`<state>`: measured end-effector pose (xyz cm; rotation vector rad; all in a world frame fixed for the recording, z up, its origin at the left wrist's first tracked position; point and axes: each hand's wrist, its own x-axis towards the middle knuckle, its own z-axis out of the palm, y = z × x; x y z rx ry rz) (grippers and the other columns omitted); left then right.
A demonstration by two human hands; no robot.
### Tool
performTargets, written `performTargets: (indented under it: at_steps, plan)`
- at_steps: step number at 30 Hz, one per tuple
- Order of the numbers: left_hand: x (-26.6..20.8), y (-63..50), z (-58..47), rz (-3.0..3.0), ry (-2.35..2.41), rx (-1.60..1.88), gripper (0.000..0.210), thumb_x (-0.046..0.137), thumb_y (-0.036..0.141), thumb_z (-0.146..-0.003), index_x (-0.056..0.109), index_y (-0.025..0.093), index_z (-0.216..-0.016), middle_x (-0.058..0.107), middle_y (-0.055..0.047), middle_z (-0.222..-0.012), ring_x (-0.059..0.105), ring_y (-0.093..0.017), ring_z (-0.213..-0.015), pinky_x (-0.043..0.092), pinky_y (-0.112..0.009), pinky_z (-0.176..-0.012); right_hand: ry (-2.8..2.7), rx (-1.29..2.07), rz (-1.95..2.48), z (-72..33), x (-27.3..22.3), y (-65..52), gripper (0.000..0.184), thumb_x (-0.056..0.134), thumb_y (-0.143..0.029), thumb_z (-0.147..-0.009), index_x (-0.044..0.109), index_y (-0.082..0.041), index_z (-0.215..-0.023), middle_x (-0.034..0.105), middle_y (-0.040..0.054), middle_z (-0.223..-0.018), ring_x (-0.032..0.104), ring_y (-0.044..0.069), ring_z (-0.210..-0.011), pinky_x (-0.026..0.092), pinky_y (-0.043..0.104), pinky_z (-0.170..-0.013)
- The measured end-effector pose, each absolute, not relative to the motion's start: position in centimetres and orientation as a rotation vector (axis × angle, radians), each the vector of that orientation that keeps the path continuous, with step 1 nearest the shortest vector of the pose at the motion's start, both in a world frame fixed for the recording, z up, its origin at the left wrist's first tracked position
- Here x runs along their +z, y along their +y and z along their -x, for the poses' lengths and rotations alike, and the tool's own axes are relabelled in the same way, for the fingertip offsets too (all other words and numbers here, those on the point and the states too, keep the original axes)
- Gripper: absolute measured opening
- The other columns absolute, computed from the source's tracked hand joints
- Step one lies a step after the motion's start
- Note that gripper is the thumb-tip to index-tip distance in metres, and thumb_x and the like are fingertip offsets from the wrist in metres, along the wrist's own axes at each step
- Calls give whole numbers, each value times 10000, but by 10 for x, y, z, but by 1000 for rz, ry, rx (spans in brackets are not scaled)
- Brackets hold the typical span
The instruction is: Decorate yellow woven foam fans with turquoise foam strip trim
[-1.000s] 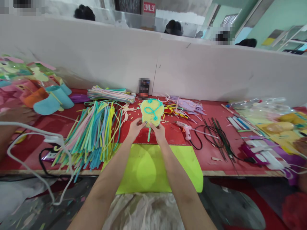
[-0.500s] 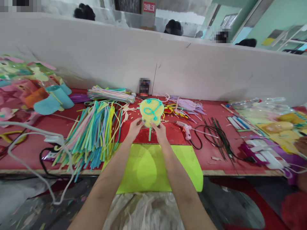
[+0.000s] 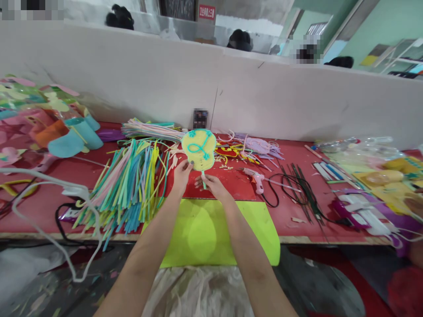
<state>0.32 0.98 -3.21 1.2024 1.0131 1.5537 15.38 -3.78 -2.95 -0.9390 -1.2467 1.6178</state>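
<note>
Two bare hands meet at one yellow hand fan (image 3: 198, 153) in the head view, the only feed I have from here, and I place everything by the lime-green sheet (image 3: 247, 229). The fan is held up past the sheet's far edge, over a glossy red mat (image 3: 238, 187), its face toward the camera and its handle (image 3: 202, 174) pointing down. Turquoise looped trim (image 3: 197, 148) and flower-like clusters mark that face. I see the left hand (image 3: 181, 177) pinching the lower left rim of the fan's head. The right hand (image 3: 212, 185) is closed around the handle, with fingertips showing past it; how firmly it grips, I cannot tell. Left of the sheet lies a loose heap of chenille stems (image 3: 124, 185); beyond its far right corner is a pink glue gun (image 3: 258, 181), apart from both hands. Thin dark rods (image 3: 300, 187) lie farther to the sheet's right.

I judge the step in hand to be handling a largely assembled fan, since neither hand has a tool. From here, any next move calls for a sure hold on the handle before the rim is released, with fingers kept off the trim.
</note>
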Motion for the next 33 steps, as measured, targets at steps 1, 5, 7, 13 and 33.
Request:
performTargets:
  at_steps: [1,5,7,13,33]
  plan:
    - [-31,9,-3,-1229,1034,1553,351,638,450,-734,651,170,-945,669,-45,-865,624,-165,-779,507,-296,-756,-1254,1614,932,-154,-30,-38,468,601,-576,-733,665,-167,-951,706,62,-783,655,155,-696,501,256,-628]
    - [-25,5,-4,-1302,1114,1547,334,640,444,-736,650,164,-916,665,-50,-829,618,-167,-753,502,-293,-742,-1257,1604,938,-153,-35,-36,436,593,-551,-759,657,-176,-971,710,54,-827,654,136,-689,491,244,-660]
    - [-23,4,-7,-1326,1080,1564,342,652,435,-726,634,164,-933,667,-59,-887,623,-180,-813,501,-303,-771,-1267,1599,945,-153,-37,-34,435,594,-554,-758,654,-174,-960,710,52,-818,654,135,-677,488,244,-658]
    - [-24,4,-10,-1307,969,1557,368,675,401,-712,603,162,-983,664,-77,-980,630,-198,-901,502,-323,-813,-1293,1593,927,-152,-39,-34,400,613,-530,-754,652,-171,-926,709,44,-803,652,134,-671,493,253,-675]
    - [-19,4,-9,-1269,1010,1614,350,683,404,-703,605,157,-937,655,-57,-909,610,-165,-835,487,-288,-780,-1231,1507,903,-154,-40,-32,333,674,-458,-712,675,-178,-891,685,18,-763,636,145,-688,519,280,-665]
